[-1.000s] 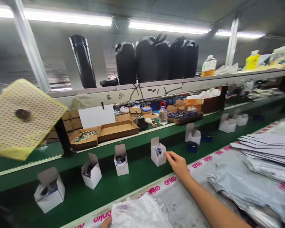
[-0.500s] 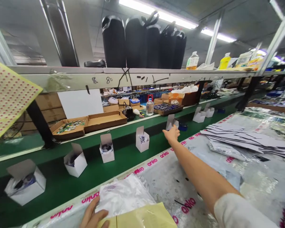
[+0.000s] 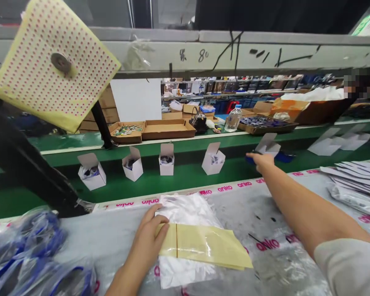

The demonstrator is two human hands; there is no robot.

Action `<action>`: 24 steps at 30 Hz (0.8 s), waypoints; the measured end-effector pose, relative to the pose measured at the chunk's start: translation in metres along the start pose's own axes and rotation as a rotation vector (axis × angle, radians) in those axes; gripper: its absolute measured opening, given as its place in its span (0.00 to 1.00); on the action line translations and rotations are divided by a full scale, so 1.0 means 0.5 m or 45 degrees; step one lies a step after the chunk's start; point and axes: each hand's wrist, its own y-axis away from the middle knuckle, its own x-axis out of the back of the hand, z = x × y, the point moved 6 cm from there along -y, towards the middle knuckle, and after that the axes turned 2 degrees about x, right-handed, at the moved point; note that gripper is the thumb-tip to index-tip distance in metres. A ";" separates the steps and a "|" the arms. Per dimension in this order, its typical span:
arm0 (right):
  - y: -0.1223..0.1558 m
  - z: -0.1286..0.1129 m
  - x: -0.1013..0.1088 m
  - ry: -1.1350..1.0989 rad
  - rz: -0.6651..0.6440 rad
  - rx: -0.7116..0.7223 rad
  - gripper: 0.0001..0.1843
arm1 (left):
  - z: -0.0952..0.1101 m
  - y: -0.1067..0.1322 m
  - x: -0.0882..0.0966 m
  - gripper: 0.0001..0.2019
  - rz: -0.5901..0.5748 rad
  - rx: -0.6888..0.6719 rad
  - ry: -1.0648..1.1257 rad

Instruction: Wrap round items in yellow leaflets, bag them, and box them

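On the green belt (image 3: pixel 179 181), a dark blue item (image 3: pixel 251 159) beside an open white box (image 3: pixel 267 146) is gripped by the outstretched right hand (image 3: pixel 260 161). The yellow sheet (image 3: pixel 203 244) is pinned flat under the open left hand (image 3: pixel 149 238); that pressure is best kept even, so the sheet lies square.

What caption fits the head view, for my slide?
Right hand reaches a small white box on the green belt; left hand presses yellow sheet.

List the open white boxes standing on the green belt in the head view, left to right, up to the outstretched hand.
First white box → second white box → third white box → fourth white box → right hand, reaching in front of a fifth white box.
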 end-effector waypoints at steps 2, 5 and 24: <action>0.016 -0.031 0.004 -0.070 0.033 -0.090 0.26 | 0.005 0.001 0.003 0.12 0.017 -0.012 0.017; 0.099 -0.115 0.012 -0.243 -0.028 -0.011 0.36 | 0.013 0.003 0.008 0.10 0.034 -0.012 0.032; 0.585 -0.228 -0.062 -0.490 -1.417 0.574 0.46 | 0.046 0.012 0.010 0.18 0.124 -0.067 0.030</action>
